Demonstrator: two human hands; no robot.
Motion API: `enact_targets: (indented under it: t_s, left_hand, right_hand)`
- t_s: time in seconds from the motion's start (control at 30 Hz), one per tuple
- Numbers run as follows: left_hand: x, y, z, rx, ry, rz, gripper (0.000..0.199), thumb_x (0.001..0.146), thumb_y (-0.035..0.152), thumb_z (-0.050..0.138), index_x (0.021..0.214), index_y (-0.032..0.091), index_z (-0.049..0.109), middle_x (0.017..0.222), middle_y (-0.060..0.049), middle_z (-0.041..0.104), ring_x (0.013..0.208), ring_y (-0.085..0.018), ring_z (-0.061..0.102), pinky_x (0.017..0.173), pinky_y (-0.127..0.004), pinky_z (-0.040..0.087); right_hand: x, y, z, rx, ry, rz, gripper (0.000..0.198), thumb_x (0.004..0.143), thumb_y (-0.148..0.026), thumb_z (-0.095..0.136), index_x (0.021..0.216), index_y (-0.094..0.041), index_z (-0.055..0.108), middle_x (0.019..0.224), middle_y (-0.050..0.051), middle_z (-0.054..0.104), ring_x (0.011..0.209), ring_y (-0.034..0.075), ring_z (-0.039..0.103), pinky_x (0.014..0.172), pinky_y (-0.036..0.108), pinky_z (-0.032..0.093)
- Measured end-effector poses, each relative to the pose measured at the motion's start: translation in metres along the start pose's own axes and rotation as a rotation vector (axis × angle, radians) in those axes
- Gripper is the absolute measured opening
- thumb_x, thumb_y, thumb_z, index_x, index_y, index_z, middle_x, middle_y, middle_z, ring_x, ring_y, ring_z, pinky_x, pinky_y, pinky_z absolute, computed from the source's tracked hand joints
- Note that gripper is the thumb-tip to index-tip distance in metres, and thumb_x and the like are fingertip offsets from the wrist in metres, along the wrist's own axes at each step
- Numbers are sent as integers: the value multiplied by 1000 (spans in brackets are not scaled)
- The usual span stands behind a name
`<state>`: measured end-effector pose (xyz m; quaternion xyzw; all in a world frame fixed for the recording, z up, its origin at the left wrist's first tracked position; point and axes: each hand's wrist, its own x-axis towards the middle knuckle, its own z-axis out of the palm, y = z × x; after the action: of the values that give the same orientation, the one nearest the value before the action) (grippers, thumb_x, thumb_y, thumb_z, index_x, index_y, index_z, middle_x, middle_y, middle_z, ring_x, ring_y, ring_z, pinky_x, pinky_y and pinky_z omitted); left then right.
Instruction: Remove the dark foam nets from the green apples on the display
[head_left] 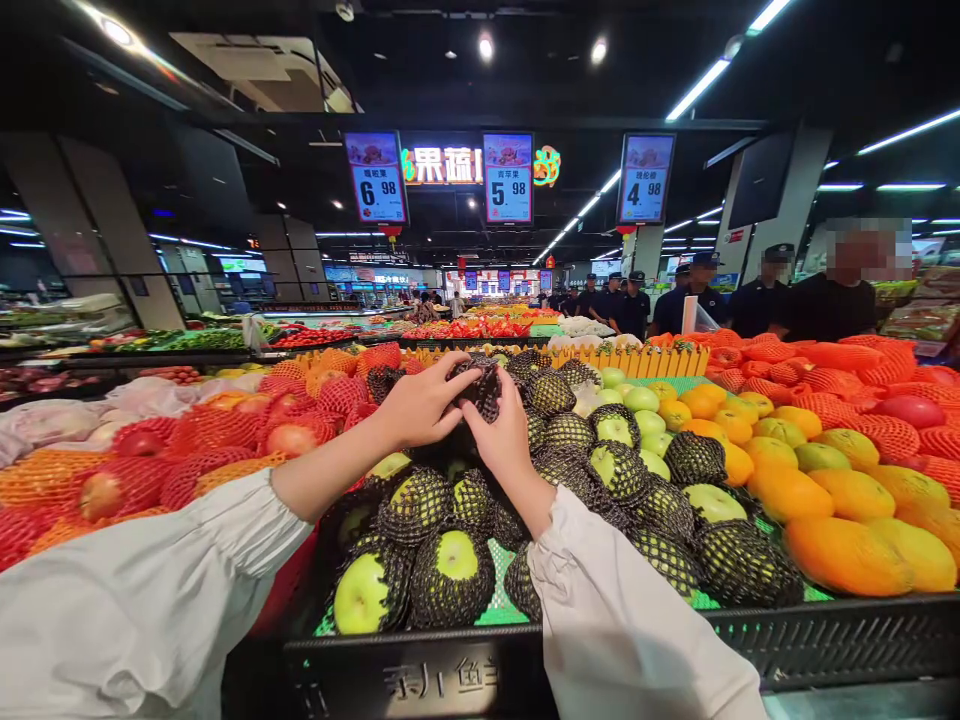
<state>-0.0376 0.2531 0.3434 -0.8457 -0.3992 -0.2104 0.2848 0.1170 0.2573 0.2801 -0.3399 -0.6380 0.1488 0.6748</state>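
Observation:
Both hands meet over the middle of a fruit display. My left hand [427,402] and my right hand [502,425] close from either side around a dark bundle in black foam netting [486,388], most likely a netted green apple; the fingers cover much of it. Below and around them lie green apples [457,555] in black foam nets, in a black crate [375,660] lined with green mesh. Bare green apples [643,400] sit to the right of the netted ones. White sleeves cover both forearms.
Red-netted fruit [199,440] fills the left side. Oranges [855,500] and more red-netted fruit [892,430] lie to the right. A low yellow fence [637,358] runs behind. Several people in dark clothes [634,305] stand at the back right; price screens [508,180] hang overhead.

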Motion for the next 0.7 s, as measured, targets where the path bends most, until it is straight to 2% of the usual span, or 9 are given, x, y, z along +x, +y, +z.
enact_targets:
  t_s: [0.07,0.13,0.2,0.27,0.33,0.4,0.5,0.57,0.7]
  left_hand:
    - [1,-6,5,-202,79,30,47,78,21,46,124,21,54,140,-14,45,106,-28,61,80,-41,56]
    - [5,-19,13,-438,255,3,42,74,17,46,116,21,49,132,-12,48,105,-24,59,86,-40,54]
    - [11,-37,22,-608,468,-117,42,74,16,48,115,22,42,127,-11,49,95,-19,59,83,-37,53]
    - [18,-58,33,-634,572,-303,39,76,18,51,114,22,40,122,-10,52,83,-16,58,79,-34,52]
    - [23,-79,45,-514,477,-496,31,80,23,53,110,21,45,113,-9,58,82,-18,60,79,-35,51]
    - [24,-97,57,-284,182,-622,25,83,28,53,107,20,52,108,-10,64,90,-23,63,81,-36,50]
    - [19,-116,81,-25,-223,-624,22,80,20,56,100,19,63,114,-14,68,109,-31,62,88,-39,49]
    - [15,-123,97,-8,-311,-593,21,75,13,59,93,17,69,115,-18,69,117,-34,59,93,-41,48]
    - [15,-136,122,-83,-336,-609,15,71,10,64,82,13,73,107,-23,72,119,-37,59,98,-45,46]
  right_hand:
    - [1,-1,-1,-38,6,20,41,82,-28,68,121,-17,59,123,13,66,113,26,63,100,40,49]
    - [2,-3,-4,-83,33,55,27,82,-32,69,104,-17,64,104,10,71,97,25,66,90,39,52]
    - [2,-6,-5,-107,68,78,26,80,-37,71,97,-18,65,97,9,71,89,24,66,85,37,52]
    - [2,-8,-7,-113,106,88,29,79,-41,72,95,-17,66,96,9,71,89,24,65,85,37,51]
    - [2,-8,-7,-106,143,98,32,81,-49,69,88,-17,65,93,9,69,88,23,63,84,36,49]
    - [3,-8,-8,-103,185,105,38,86,-56,60,78,-19,60,85,7,66,83,22,60,81,35,48]
    - [4,-8,-10,-103,239,54,41,92,-55,50,72,-20,56,81,6,64,81,21,56,81,35,45]
    - [5,-9,-12,-94,259,-7,38,93,-52,50,76,-19,60,86,8,66,86,22,57,85,36,44]
    - [3,-14,-14,-141,275,-95,28,92,-45,56,82,-21,67,91,9,70,96,26,55,94,43,41]
